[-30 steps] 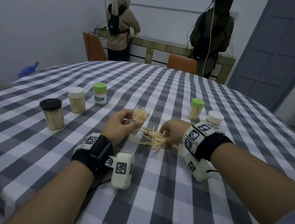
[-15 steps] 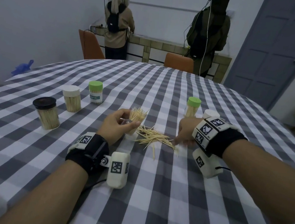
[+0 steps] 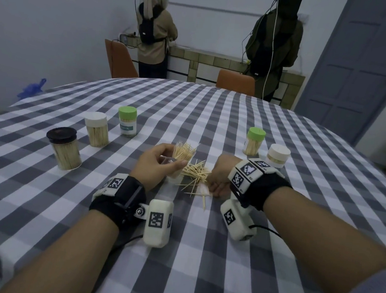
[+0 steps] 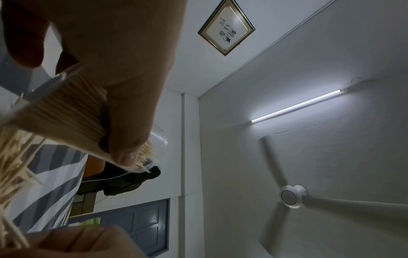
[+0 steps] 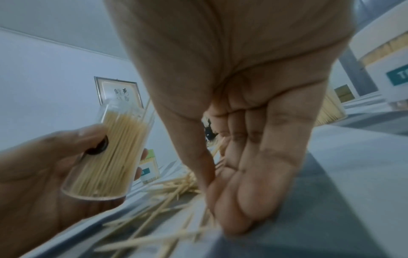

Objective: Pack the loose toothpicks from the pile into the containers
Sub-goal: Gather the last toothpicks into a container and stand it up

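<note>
Left hand (image 3: 157, 164) grips an overfull open jar (image 3: 178, 162); right hand (image 3: 219, 177) pinches at the pile (image 3: 195, 173). Tilting the jar could spill sticks across the desk (image 3: 202, 251).

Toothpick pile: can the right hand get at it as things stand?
Probably yes. The right hand is already down at the toothpick pile, fingers among the sticks; the left hand holds the clear container beside it.

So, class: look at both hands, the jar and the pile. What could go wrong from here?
1. The clear jar in the left hand is crammed, with toothpicks fanning out of the top; pushing more in may knock some out.
2. The right hand is down on the loose pile, so sharp tips could prick a finger.
3. Strays lie apart from the pile on the tablecloth and could be missed.
</note>
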